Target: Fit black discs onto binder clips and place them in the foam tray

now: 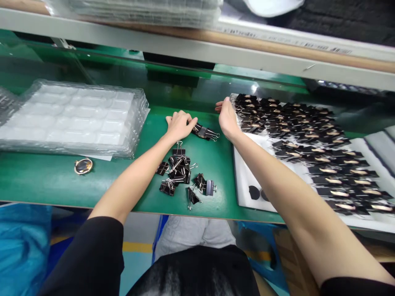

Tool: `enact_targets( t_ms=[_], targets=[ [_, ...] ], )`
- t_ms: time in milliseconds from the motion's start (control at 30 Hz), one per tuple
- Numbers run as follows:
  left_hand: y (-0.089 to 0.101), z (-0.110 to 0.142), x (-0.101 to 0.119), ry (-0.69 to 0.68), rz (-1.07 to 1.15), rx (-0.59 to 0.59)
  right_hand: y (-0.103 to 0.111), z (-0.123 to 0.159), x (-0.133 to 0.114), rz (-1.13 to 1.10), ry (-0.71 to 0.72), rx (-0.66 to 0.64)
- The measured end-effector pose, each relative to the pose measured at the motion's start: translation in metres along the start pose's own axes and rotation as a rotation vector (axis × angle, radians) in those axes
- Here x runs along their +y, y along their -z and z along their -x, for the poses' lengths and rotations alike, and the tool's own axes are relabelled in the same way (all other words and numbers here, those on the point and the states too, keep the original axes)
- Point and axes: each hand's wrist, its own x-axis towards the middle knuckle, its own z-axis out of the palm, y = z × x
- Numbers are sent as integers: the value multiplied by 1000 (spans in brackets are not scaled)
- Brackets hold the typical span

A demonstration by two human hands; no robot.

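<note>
My left hand [180,124] is on the green bench, its fingers curled at the left end of a dark piece with binder clips [203,131] on it. Part of that piece is hidden under the fingers. Nearer to me lies a loose pile of black binder clips [179,168] with silver handles. My right hand [227,117] is at the far left corner of a white tray [248,158], fingers stretched to the left and nothing visible in them. Rows of black-clipped pieces [290,119] fill much of the tray, and two dark discs [254,192] lie near its front.
Stacked clear plastic trays [70,115] stand at the left. In front of them lies an oval, gold-rimmed object [83,166]. A shelf edge [185,41] crosses above the bench, with more clear trays [145,10] on it. A blue bag [24,242] is at lower left.
</note>
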Motion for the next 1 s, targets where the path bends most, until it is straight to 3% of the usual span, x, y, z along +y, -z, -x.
enact_targets(
  t_ms=[133, 233, 367, 567, 667, 767, 867, 1000],
  targets=[
    [-1, 0, -3, 0, -12, 28, 24, 25, -28, 164, 305, -369],
    [0, 1, -4, 9, 2, 34, 30, 43, -33, 241, 356, -538],
    [5, 2, -5, 27, 126, 79, 38, 45, -34, 52, 114, -529],
    [12, 3, -7, 22, 312, 131, 76, 56, -50, -638, -479, -730],
    [13, 2, -7, 15, 312, 117, 94, 73, -55, -833, -635, -713],
    [12, 0, -8, 13, 274, 98, 118, 86, -57, -846, -650, -634],
    [10, -3, -10, 1, 242, 104, 158, 89, -57, -722, -495, -536],
    [8, -6, -11, -13, 205, 101, 231, 88, -51, -369, -210, -285]
  ],
)
